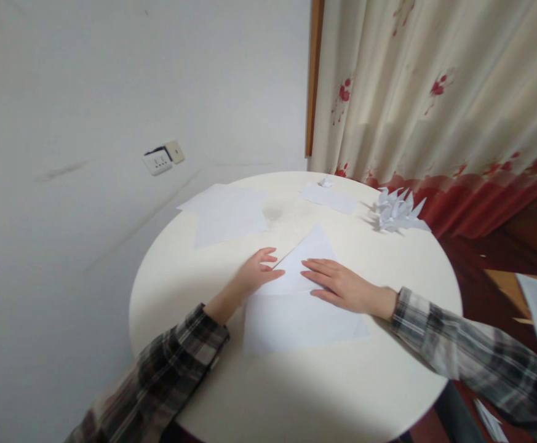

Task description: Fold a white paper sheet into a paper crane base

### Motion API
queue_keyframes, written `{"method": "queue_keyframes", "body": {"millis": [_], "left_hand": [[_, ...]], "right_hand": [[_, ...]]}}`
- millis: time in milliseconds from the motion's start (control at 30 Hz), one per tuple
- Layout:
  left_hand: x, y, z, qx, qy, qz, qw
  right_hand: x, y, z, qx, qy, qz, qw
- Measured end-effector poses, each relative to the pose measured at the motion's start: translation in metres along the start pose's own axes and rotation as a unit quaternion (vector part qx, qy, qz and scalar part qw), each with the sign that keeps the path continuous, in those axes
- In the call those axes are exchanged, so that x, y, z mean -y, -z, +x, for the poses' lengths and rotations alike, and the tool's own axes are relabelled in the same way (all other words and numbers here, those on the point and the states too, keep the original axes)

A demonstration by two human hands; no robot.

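A sheet of white paper lies on the round white table in front of me, its far part folded to a point. My left hand is at the paper's left slanted edge, thumb stretched over the sheet and fingers apart. Flat on the right side of the folded part rests my right hand, its fingers stretched out toward the left. A gap of bare paper shows between the two hands. Whether the left fingertips press on the edge is hard to make out.
Loose white sheets lie at the table's far left. A smaller sheet with a small crumpled-looking paper piece is at the back. Several folded paper cranes cluster at the far right. The wall and a curtain border the round table.
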State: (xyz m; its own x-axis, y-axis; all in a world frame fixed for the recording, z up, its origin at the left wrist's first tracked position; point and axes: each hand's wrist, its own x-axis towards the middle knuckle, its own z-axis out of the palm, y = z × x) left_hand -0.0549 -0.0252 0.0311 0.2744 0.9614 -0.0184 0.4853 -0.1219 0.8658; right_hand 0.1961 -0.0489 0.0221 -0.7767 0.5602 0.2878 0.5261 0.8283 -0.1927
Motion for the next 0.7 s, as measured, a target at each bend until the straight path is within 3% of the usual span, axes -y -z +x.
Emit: {"method": "queue_keyframes", "body": {"millis": [200, 267, 367, 433, 533, 600, 700], "left_hand": [[-0.01, 0.004, -0.005, 0.153, -0.136, 0.069, 0.976], [-0.012, 0.004, -0.006, 0.166, -0.149, 0.087, 0.971], [-0.016, 0.005, -0.007, 0.143, -0.15, 0.089, 0.974], [-0.019, 0.007, -0.007, 0.123, -0.147, 0.08, 0.978], [-0.021, 0.01, -0.007, 0.089, -0.133, 0.071, 0.985], [-0.022, 0.011, -0.008, 0.068, -0.122, 0.067, 0.988], [-0.021, 0.011, -0.008, 0.05, -0.115, 0.062, 0.99]], "right_hand": [[0.001, 0.001, -0.001, -0.001, -0.026, 0.006, 1.0], [0.001, 0.002, -0.001, -0.027, -0.041, 0.03, 0.998], [-0.003, 0.002, 0.0, -0.125, -0.097, 0.092, 0.983], [-0.008, 0.0, 0.0, -0.207, -0.163, 0.138, 0.955], [-0.014, -0.004, 0.0, -0.29, -0.272, 0.243, 0.885], [-0.014, -0.006, 0.001, -0.308, -0.318, 0.345, 0.828], [-0.007, -0.003, 0.001, -0.279, -0.338, 0.492, 0.753]]}}
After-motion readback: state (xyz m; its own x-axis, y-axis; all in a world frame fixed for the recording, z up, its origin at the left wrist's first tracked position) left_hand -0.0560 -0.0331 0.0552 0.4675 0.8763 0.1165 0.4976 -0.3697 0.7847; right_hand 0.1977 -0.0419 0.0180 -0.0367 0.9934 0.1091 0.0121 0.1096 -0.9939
